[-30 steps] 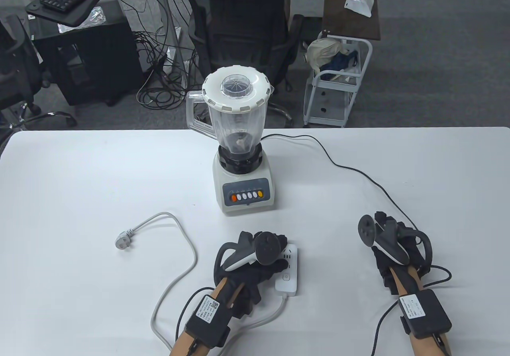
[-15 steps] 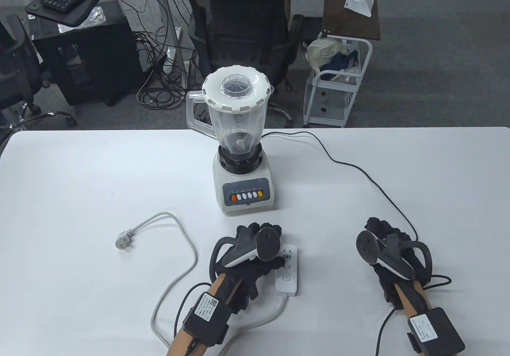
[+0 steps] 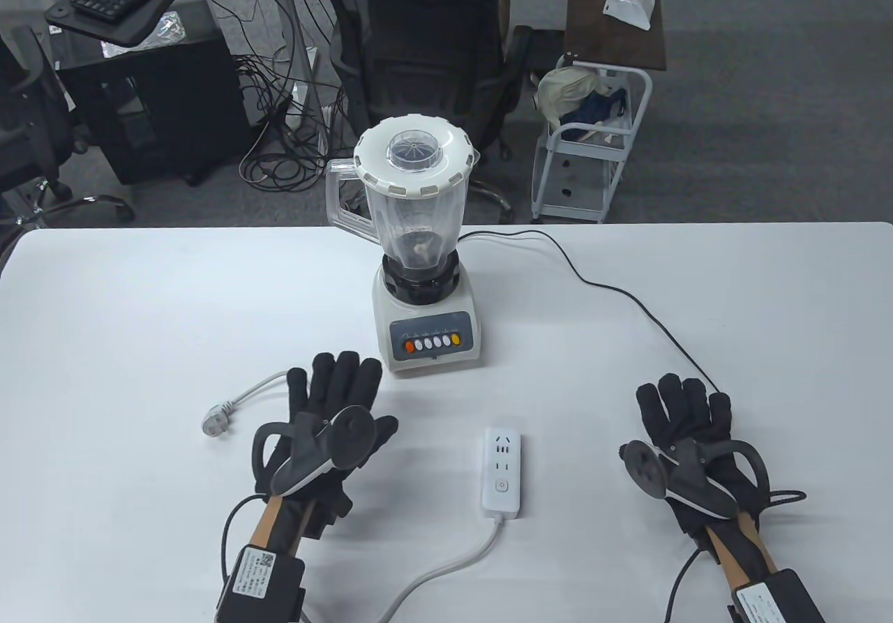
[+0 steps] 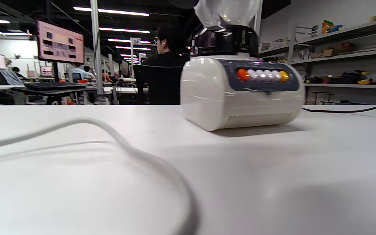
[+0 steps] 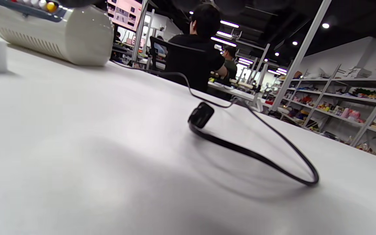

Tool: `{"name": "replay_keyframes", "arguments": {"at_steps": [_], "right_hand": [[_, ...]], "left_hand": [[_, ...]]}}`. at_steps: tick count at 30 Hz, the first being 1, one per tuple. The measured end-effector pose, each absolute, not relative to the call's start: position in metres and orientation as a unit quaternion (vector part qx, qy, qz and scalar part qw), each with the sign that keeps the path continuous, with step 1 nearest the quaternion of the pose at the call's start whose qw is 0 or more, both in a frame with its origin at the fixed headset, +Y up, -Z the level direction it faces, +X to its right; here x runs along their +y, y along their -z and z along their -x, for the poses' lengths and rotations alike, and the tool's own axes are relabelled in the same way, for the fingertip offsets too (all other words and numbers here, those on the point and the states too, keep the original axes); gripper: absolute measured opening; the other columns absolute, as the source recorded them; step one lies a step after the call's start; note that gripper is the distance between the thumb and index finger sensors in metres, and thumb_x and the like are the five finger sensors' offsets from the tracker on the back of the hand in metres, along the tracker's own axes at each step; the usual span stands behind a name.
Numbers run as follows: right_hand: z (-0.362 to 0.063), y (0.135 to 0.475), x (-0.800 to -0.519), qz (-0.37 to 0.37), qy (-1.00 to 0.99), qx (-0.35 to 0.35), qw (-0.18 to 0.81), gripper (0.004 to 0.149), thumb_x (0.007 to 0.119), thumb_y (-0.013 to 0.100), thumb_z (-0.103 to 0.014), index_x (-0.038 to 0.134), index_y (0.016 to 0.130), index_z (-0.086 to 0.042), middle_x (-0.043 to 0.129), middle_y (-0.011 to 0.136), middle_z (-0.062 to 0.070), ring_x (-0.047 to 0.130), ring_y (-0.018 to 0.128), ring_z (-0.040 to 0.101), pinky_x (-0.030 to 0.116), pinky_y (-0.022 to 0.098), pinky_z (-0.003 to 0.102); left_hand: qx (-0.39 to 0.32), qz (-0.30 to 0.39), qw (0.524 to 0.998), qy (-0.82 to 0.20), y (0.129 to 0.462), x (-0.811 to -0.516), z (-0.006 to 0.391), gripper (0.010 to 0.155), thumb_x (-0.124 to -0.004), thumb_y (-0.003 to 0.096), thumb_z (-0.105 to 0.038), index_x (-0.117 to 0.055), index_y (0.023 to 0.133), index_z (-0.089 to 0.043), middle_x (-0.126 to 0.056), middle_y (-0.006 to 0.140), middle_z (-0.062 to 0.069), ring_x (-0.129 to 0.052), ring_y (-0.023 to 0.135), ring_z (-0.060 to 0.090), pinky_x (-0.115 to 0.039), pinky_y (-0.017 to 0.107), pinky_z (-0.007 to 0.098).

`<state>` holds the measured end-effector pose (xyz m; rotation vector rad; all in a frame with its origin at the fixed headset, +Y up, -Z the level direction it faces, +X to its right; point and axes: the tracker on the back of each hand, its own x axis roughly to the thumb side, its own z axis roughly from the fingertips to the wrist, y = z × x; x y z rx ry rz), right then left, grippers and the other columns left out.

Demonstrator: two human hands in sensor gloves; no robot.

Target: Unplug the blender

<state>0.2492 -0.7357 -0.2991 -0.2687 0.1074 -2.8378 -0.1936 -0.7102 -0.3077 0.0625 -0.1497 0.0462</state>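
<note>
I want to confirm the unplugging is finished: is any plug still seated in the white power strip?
No: in the table view the power strip shows bare sockets, and the right wrist view shows the black plug lying loose on the table.

A white surface (image 3: 139,316) carries the blender (image 3: 425,288) at frame center, its black cord (image 3: 628,298) trailing right to a loose plug (image 5: 201,115), a white power strip (image 3: 502,471) below center, and both flat hands (image 3: 328,428).

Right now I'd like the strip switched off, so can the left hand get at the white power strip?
Probably yes: the left hand lies open just left of the power strip, with only bare table between them.
</note>
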Motion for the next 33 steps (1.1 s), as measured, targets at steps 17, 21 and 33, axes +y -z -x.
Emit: {"name": "replay_keyframes", "arguments": {"at_steps": [17, 21, 33], "right_hand": [[-0.251, 0.295, -0.740, 0.096, 0.982, 0.034, 0.156, 0.086, 0.050, 0.046, -0.058, 0.025, 0.111, -0.006, 0.025, 0.115, 0.033, 0.029, 0.101, 0.063, 0.025, 0.069, 0.076], [-0.252, 0.295, -0.740, 0.095, 0.983, 0.030, 0.155, 0.086, 0.050, 0.046, -0.058, 0.026, 0.111, -0.006, 0.026, 0.115, 0.033, 0.029, 0.101, 0.063, 0.025, 0.069, 0.076], [-0.249, 0.292, -0.744, 0.102, 0.981, 0.016, 0.166, 0.086, 0.050, 0.047, -0.057, 0.026, 0.111, -0.006, 0.027, 0.115, 0.032, 0.030, 0.101, 0.063, 0.026, 0.069, 0.076]], "left_hand": [[-0.020, -0.030, 0.999, 0.041, 0.290, -0.725, 0.244, 0.084, -0.046, 0.0481, -0.069, -0.023, 0.119, -0.031, -0.028, 0.128, 0.006, -0.026, 0.118, 0.043, -0.018, 0.078, 0.067], [-0.020, -0.027, 0.998, 0.046, 0.290, -0.726, 0.243, 0.084, -0.046, 0.0481, -0.069, -0.023, 0.119, -0.031, -0.028, 0.128, 0.006, -0.026, 0.118, 0.043, -0.018, 0.078, 0.067], [-0.013, -0.031, 0.998, 0.047, 0.289, -0.724, 0.246, 0.084, -0.046, 0.0481, -0.069, -0.023, 0.119, -0.031, -0.029, 0.128, 0.006, -0.026, 0.118, 0.042, -0.017, 0.078, 0.066]]}}
